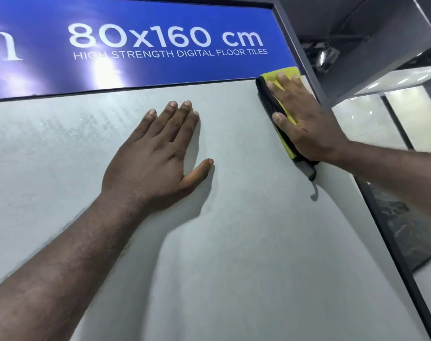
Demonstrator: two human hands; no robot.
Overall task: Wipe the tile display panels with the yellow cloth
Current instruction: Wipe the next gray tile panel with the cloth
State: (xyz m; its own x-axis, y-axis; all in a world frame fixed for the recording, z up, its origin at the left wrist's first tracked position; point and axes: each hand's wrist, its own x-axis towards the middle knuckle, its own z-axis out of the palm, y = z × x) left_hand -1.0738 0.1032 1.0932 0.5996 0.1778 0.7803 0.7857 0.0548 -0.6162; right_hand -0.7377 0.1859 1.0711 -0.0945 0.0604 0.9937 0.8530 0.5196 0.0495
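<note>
one view only, head cam, wide-angle, worn by the person. it faces fwd and tilts up along a pale grey tile panel, very close, so the panel fills most of the frame. blue sign runs across the top, dark frame post slants down the right. both forearms enter from the bottom and right edges. no 2nd view to overlap with.

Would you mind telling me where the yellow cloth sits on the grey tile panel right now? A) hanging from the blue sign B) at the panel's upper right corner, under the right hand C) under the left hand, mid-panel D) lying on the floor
B: the right hand presses the yellow cloth flat against the grey tile panel at its upper right corner, while the left hand lies bare on the panel.
</note>
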